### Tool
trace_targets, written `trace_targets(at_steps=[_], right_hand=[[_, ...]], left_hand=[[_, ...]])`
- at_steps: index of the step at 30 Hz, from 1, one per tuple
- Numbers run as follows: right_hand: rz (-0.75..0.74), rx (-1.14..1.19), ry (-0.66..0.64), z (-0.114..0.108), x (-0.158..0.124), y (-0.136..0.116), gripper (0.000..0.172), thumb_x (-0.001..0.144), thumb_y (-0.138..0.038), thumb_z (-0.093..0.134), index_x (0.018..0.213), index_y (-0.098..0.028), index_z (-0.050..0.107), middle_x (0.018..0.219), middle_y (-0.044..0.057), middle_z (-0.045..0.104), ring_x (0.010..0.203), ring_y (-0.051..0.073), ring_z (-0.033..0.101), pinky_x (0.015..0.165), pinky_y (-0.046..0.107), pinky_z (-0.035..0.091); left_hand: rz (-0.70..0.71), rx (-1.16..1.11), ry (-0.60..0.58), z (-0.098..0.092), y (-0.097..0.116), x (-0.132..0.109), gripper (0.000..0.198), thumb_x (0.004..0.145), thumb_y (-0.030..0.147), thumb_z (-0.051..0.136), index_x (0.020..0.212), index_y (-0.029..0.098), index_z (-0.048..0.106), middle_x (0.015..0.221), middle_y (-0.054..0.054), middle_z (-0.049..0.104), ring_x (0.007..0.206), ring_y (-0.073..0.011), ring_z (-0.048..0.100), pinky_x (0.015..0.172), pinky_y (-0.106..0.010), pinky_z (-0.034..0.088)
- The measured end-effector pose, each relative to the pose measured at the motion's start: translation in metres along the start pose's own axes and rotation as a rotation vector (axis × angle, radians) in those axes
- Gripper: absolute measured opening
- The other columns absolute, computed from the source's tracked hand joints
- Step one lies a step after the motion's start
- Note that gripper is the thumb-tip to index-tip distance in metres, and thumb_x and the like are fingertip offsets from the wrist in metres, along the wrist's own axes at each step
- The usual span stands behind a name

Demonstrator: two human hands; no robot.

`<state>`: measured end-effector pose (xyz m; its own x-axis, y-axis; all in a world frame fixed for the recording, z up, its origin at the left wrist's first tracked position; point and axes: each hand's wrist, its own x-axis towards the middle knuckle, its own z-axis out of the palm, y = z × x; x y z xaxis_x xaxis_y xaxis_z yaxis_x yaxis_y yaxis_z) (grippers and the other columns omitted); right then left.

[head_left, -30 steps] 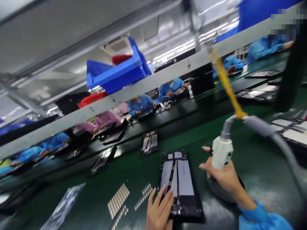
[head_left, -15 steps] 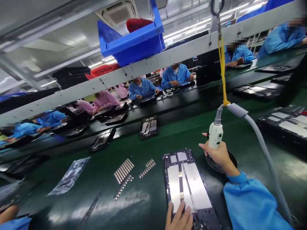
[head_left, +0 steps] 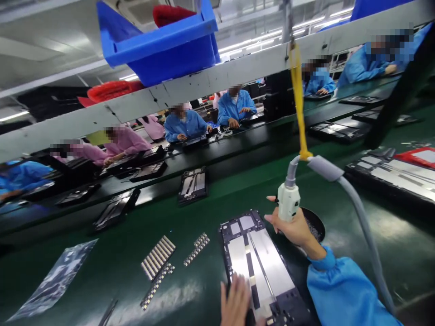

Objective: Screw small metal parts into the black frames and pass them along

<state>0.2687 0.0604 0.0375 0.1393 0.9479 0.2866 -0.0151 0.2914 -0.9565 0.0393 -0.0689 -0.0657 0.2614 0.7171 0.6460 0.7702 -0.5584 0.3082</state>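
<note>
My right hand (head_left: 295,230) is wrapped round a white electric screwdriver (head_left: 288,201), hung from above by a yellow band (head_left: 299,99). Its tip is hidden behind the hand. Behind that hand, a dark round dish (head_left: 314,224) holds small loose pieces that look like screws. An opened flat device (head_left: 268,253) with a black frame and silver panels lies in front of me. At its lower left edge, my left hand (head_left: 235,301) rests with fingers stretched out, slightly blurred, holding nothing.
Small metallic strips (head_left: 158,258) and another cluster of parts (head_left: 197,249) lie on the green bench. Further left are a clear plastic bag (head_left: 54,280) and tweezers-like tools (head_left: 108,312). Other opened devices (head_left: 192,184) line the belt. A grey cable (head_left: 365,226) hangs at right. Co-workers sit opposite.
The view has shifted, so most things appear further left. My left hand has slid towards the device's left edge. My right hand still holds the screwdriver near the dish.
</note>
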Motion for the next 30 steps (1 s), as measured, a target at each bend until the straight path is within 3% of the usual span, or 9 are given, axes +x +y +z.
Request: trace_targets(at_steps=[5, 9, 14, 17, 21, 23, 26, 28, 30], right_hand=[[-0.048, -0.101, 0.210, -0.017, 0.009, 0.006, 0.035, 0.073, -0.028, 0.072, 0.104, -0.017, 0.059, 0.045, -0.009, 0.052, 0.040, 0.013, 0.050, 0.052, 0.029, 0.046], [-0.011, -0.134, 0.152, -0.015, 0.004, 0.011, 0.033, 0.073, -0.030, 0.071, 0.102, -0.018, 0.060, 0.047, -0.008, 0.053, 0.042, 0.014, 0.051, 0.054, 0.030, 0.048], [0.010, -0.106, 0.057, 0.005, -0.009, 0.008, 0.019, 0.072, -0.035, 0.073, 0.071, -0.021, 0.059, 0.046, -0.005, 0.053, 0.045, 0.015, 0.054, 0.053, 0.029, 0.049], [0.025, -0.050, 0.019, 0.008, -0.010, 0.004, 0.024, 0.069, -0.034, 0.076, 0.083, -0.020, 0.062, 0.048, -0.005, 0.053, 0.044, 0.014, 0.053, 0.050, 0.029, 0.047], [-0.023, 0.020, 0.182, -0.007, 0.005, 0.001, 0.039, 0.073, -0.034, 0.074, 0.104, -0.019, 0.057, 0.045, -0.008, 0.053, 0.037, 0.012, 0.047, 0.044, 0.027, 0.041], [-0.044, 0.012, 0.253, -0.016, 0.012, 0.003, 0.037, 0.074, -0.034, 0.073, 0.101, -0.018, 0.055, 0.044, -0.008, 0.054, 0.037, 0.013, 0.048, 0.045, 0.028, 0.042], [-0.058, -0.033, 0.274, -0.024, 0.017, 0.009, 0.036, 0.074, -0.033, 0.073, 0.100, -0.018, 0.055, 0.044, -0.008, 0.055, 0.039, 0.013, 0.049, 0.049, 0.030, 0.044], [-0.064, -0.058, 0.269, -0.024, 0.016, 0.013, 0.037, 0.074, -0.030, 0.073, 0.103, -0.017, 0.055, 0.044, -0.008, 0.055, 0.040, 0.013, 0.050, 0.050, 0.030, 0.044], [-0.065, -0.062, 0.261, -0.022, 0.015, 0.016, 0.035, 0.074, -0.029, 0.072, 0.103, -0.017, 0.056, 0.044, -0.008, 0.054, 0.039, 0.013, 0.050, 0.050, 0.029, 0.044]], left_hand=[[-0.312, -0.151, 0.094, -0.001, -0.017, 0.045, 0.057, 0.092, 0.015, 0.046, 0.147, 0.021, 0.035, 0.149, -0.009, 0.040, 0.135, -0.0255, 0.040, 0.109, -0.038, 0.041], [-0.294, -0.244, 0.085, 0.011, -0.022, 0.064, 0.058, 0.091, 0.009, 0.040, 0.147, 0.022, 0.036, 0.149, -0.005, 0.041, 0.135, -0.0189, 0.038, 0.110, -0.028, 0.036], [-0.280, -0.301, 0.056, 0.013, -0.027, 0.068, 0.060, 0.089, 0.006, 0.040, 0.147, 0.022, 0.037, 0.148, -0.005, 0.042, 0.135, -0.0183, 0.039, 0.111, -0.029, 0.032], [-0.272, -0.311, 0.037, 0.011, -0.029, 0.069, 0.063, 0.087, 0.005, 0.042, 0.146, 0.024, 0.037, 0.147, -0.005, 0.043, 0.135, -0.0196, 0.040, 0.111, -0.031, 0.033], [-0.297, -0.276, 0.036, 0.010, -0.025, 0.071, 0.058, 0.088, 0.008, 0.044, 0.145, 0.023, 0.040, 0.145, -0.006, 0.046, 0.132, -0.0214, 0.043, 0.109, -0.034, 0.038], [-0.290, -0.254, 0.060, 0.009, -0.023, 0.073, 0.051, 0.089, 0.015, 0.051, 0.139, 0.022, 0.048, 0.137, -0.007, 0.055, 0.125, -0.0232, 0.052, 0.107, -0.038, 0.042], [-0.178, -0.252, 0.143, 0.004, -0.025, 0.080, 0.031, 0.087, 0.017, 0.059, 0.116, 0.023, 0.067, 0.105, -0.003, 0.074, 0.096, -0.0201, 0.071, 0.108, -0.046, 0.042], [-0.108, -0.264, 0.179, -0.002, -0.028, 0.087, 0.021, 0.087, 0.016, 0.060, 0.101, 0.023, 0.072, 0.090, 0.000, 0.076, 0.079, -0.0160, 0.073, 0.108, -0.048, 0.044], [-0.104, -0.259, 0.178, -0.010, -0.031, 0.094, 0.017, 0.087, 0.018, 0.060, 0.097, 0.022, 0.073, 0.088, 0.000, 0.076, 0.078, -0.0160, 0.073, 0.103, -0.045, 0.049]])
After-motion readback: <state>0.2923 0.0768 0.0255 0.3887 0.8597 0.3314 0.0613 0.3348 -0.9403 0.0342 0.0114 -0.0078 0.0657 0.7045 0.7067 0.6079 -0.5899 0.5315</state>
